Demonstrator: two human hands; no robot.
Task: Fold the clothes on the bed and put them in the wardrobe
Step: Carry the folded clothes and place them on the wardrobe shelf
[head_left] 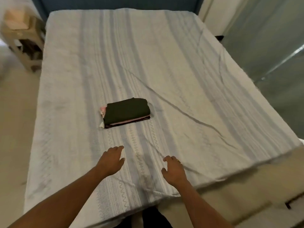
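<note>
A small stack of folded clothes lies near the middle of the bed, dark garment on top, pink and white layers showing at its edges. My left hand reaches out over the striped cover, a short way in front of the stack, fingers relaxed and holding nothing. My right hand hovers to the right of it, nearer the bed's front edge, fingers loosely spread and empty. Neither hand touches the stack.
A pale bedside table stands at the bed's far left corner. A grey panel, perhaps a wardrobe door, runs along the right side. A blue headboard closes the far end. Pale floor lies left and front right.
</note>
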